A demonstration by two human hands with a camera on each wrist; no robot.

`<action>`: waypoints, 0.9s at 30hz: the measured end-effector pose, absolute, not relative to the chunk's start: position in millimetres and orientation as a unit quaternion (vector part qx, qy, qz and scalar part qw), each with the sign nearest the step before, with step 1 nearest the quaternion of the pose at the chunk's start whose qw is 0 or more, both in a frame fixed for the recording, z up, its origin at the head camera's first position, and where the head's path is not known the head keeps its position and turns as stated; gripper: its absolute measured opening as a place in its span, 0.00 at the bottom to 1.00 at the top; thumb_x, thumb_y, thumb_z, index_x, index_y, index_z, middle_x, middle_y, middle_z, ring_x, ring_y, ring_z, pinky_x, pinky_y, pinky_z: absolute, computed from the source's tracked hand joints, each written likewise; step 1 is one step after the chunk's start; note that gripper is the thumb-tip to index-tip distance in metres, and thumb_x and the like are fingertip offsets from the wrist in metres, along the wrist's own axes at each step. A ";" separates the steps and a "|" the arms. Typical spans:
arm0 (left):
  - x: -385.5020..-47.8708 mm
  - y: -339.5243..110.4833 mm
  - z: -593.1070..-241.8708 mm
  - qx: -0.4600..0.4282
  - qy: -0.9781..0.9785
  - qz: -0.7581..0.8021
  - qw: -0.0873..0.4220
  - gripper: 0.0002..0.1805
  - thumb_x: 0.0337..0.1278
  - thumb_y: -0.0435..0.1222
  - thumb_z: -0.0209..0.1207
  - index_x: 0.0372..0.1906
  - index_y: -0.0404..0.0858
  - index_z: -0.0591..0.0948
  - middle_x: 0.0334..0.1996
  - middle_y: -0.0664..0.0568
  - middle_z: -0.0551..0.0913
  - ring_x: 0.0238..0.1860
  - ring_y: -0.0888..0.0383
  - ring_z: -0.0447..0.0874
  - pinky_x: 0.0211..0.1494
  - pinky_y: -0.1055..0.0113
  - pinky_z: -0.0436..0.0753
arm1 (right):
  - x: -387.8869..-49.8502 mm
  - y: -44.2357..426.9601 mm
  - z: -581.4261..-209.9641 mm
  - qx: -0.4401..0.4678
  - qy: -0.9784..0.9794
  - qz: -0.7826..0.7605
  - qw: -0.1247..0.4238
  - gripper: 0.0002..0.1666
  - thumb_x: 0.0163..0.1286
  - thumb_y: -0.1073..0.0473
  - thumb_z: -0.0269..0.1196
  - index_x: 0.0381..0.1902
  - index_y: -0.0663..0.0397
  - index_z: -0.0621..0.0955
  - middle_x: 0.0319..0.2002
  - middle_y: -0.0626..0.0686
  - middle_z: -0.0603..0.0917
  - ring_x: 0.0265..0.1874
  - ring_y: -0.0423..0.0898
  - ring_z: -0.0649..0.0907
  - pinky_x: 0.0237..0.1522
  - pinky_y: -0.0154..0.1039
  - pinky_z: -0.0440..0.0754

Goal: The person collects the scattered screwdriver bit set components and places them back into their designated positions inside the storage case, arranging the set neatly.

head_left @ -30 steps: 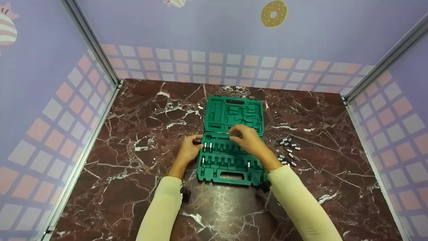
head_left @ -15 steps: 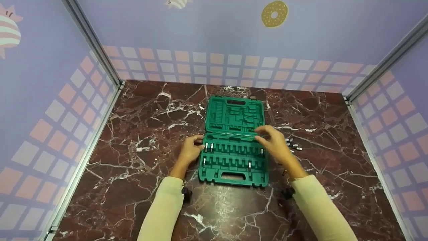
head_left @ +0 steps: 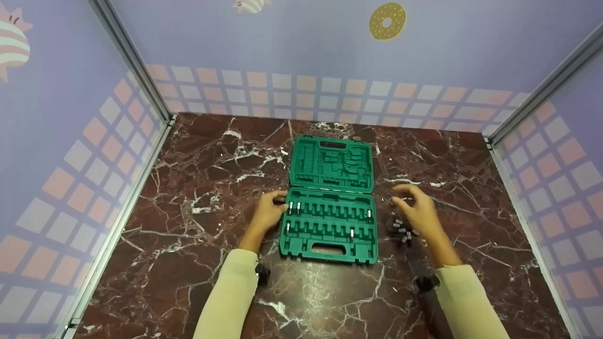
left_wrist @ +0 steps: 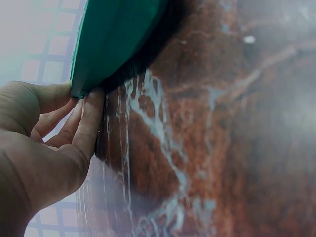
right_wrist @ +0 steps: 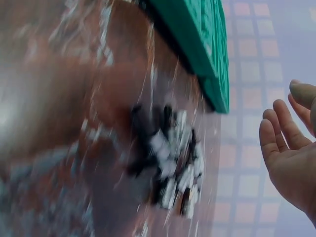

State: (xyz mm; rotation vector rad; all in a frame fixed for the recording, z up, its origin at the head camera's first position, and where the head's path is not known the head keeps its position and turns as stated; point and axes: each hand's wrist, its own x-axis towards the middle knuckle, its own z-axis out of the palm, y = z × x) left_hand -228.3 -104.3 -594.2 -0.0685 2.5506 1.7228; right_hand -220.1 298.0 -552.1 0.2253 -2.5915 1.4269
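A person in pale yellow sleeves [head_left: 221,292] works at a dark red, white-veined tabletop [head_left: 212,174], where a green case [head_left: 295,247] lies open near the middle. The left hand [head_left: 268,212] is clamped on the left edge of the case, thumb on top and fingers beneath the rim, as the left wrist view shows. The right hand [head_left: 418,209] is raised to the right of the case, its thumb and fingertips apart, near a loose pile of small silver-and-black metal bits [head_left: 402,230] on the tabletop. The right wrist view, partly blurred, shows the hand apart from the pile, its fingers slightly bent.

Inside the case, five bits stand in two rows of slots: a pair [head_left: 298,207] at the left end of the far row, a single bit [head_left: 369,215] at its right end, another [head_left: 288,228] at the left end of the near row and one more [head_left: 352,234] toward the right of that row. The lid [head_left: 332,162], moulded with recesses, is folded back on the far side. Around the tabletop rise lavender walls [head_left: 306,42] patterned with pink and white squares, a yellow doughnut [head_left: 387,21] pictured on the far one.
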 end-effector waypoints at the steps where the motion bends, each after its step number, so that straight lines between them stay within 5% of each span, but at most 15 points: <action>1: -228.2 -104.4 -594.3 -0.021 0.827 0.561 0.030 0.20 0.64 0.23 0.62 0.60 0.30 0.83 0.49 0.35 0.86 0.51 0.42 0.86 0.54 0.51 0.84 | -218.6 302.2 -552.5 0.068 -0.871 0.479 0.085 0.17 0.70 0.65 0.68 0.56 0.64 0.84 0.50 0.66 0.87 0.43 0.39 0.84 0.41 0.21 0.80; 6: -227.7 -104.9 -594.1 -0.019 0.828 0.560 0.027 0.19 0.64 0.23 0.62 0.60 0.29 0.83 0.49 0.35 0.86 0.51 0.41 0.85 0.55 0.50 0.84 | -212.7 319.2 -557.0 0.040 -0.883 0.464 0.065 0.18 0.72 0.62 0.67 0.57 0.62 0.83 0.52 0.65 0.87 0.41 0.30 0.82 0.42 0.22 0.80; 13: -228.2 -104.8 -594.0 -0.016 0.831 0.555 0.026 0.19 0.64 0.23 0.62 0.59 0.29 0.83 0.49 0.34 0.86 0.52 0.41 0.85 0.54 0.51 0.84 | -207.7 338.7 -567.3 0.028 -0.906 0.415 0.073 0.17 0.71 0.61 0.69 0.55 0.61 0.84 0.52 0.61 0.87 0.46 0.44 0.85 0.43 0.18 0.76; 20: -229.2 -104.9 -595.0 -0.024 0.831 0.555 0.029 0.19 0.64 0.23 0.63 0.60 0.31 0.84 0.49 0.36 0.86 0.50 0.42 0.86 0.54 0.51 0.85 | -201.1 350.2 -576.6 0.005 -0.920 0.388 0.056 0.17 0.70 0.58 0.70 0.53 0.59 0.84 0.49 0.59 0.89 0.43 0.34 0.83 0.43 0.18 0.75; 27: -228.8 -105.3 -594.2 -0.020 0.832 0.553 0.033 0.20 0.64 0.23 0.63 0.61 0.31 0.83 0.50 0.35 0.86 0.52 0.41 0.85 0.55 0.50 0.84 | -197.5 358.2 -582.9 -0.025 -0.934 0.355 0.032 0.17 0.70 0.56 0.71 0.52 0.58 0.84 0.46 0.60 0.90 0.41 0.46 0.86 0.44 0.32 0.78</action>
